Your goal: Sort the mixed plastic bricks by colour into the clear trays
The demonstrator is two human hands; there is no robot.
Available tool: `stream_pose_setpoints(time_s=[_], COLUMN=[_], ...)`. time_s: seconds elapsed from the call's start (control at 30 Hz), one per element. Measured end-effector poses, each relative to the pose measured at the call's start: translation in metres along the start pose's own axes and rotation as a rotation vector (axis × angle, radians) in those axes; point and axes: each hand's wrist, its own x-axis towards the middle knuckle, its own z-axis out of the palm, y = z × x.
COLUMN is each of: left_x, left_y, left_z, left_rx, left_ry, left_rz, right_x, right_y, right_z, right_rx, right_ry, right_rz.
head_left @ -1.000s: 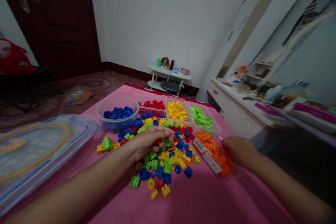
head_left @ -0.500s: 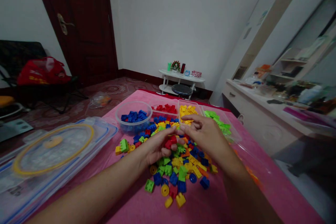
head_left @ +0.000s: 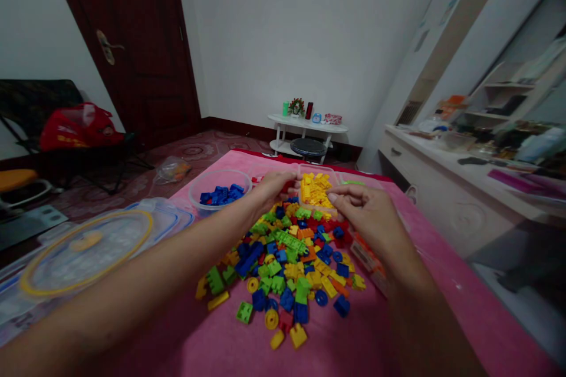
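Pink cloth (head_left: 212, 341) covers the table, with a loose brick pile (head_left: 287, 259) in the middle. The left hand (head_left: 272, 187) is at the pile's far end, fingers curled down over the red-brick tray (head_left: 256, 178). Can't tell if they grip a brick, because the hand hides most of the tray. The right hand (head_left: 369, 218) is at the pile's far-right edge, palm turned inward. Its thumb and fingertips (head_left: 332, 196) are pressed together just at the near rim of the yellow-brick tray (head_left: 318, 171). Anything pinched between them is too small to make out. The pile's long axis runs from the person away toward the trays, wider at the near end. A long green brick (head_left: 289, 241) on top lies diagonally, pointing far-left to near-right. The yellow-brick tray's long axis also points away from the person. A round bowl of blue bricks (head_left: 216, 172) is far-left of the pile. An orange-brick tray (head_left: 369, 259) sits right of the pile, partly under the right wrist. A big clear lid with a yellow ring (head_left: 88, 247) is well left of the pile. Versus half a second ago, the hands then met over the pile's middle, with a red brick in the left fingers. Now they're apart, the left gone out to the red-brick tray and the right to the yellow one.
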Motion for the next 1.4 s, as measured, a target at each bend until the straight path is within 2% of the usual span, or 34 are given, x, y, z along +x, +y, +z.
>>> stream_pose_setpoints(time_s=[0.07,0.13,0.2,0.27,0.3,0.37,0.47,0.57,0.77,0.93,1.03,1.17,1.27,1.4], left_x=[0.023,0.034,0.031,0.014,0.002,-0.027,-0.067,-0.087,-0.083,-0.084,-0.084,-0.074,-0.061,-0.048], left_y=[0.012,0.018,0.02,0.018,0.016,0.01,-0.003,-0.021,-0.048,-0.04,-0.028,-0.023,-0.029,-0.033], left_z=[-0.003,-0.009,-0.017,-0.024,-0.029,-0.037,-0.051,-0.062,-0.067,-0.064,-0.057,-0.045,-0.038,-0.03], left_rx=[0.083,0.257,0.598,0.972,1.116,1.376,1.71,1.868,1.88,1.854,1.707,1.337,1.202,1.143], left_ry=[0.032,0.062,0.05,-0.01,-0.048,-0.077,0.004,0.058,0.084,0.079,0.098,0.027,-0.016,-0.083], left_rz=[0.043,0.18,0.418,0.592,0.606,0.544,0.43,0.308,0.214,0.208,0.28,0.346,0.345,0.323], right_x=[-0.003,-0.005,-0.005,-0.004,-0.003,-0.002,-0.001,-0.001,0.006,0.008,0.004,-0.003,-0.006,-0.005], right_y=[0.0,0.002,0.006,0.012,0.016,0.023,0.032,0.037,0.042,0.049,0.056,0.064,0.066,0.064], right_z=[0.001,0.004,0.01,0.019,0.024,0.033,0.045,0.047,0.028,0.021,0.031,0.049,0.054,0.046], right_rx=[-0.01,-0.013,-0.023,-0.058,-0.084,-0.149,-0.246,-0.336,-0.566,-0.703,-0.745,-0.77,-0.835,-0.886], right_ry=[-0.022,-0.044,-0.066,-0.086,-0.095,-0.118,-0.178,-0.19,-0.064,-0.143,-0.242,-0.326,-0.314,-0.266], right_rz=[-0.009,-0.015,-0.016,-0.026,-0.034,-0.056,-0.094,-0.125,-0.144,-0.081,-0.078,-0.063,-0.038,-0.01])
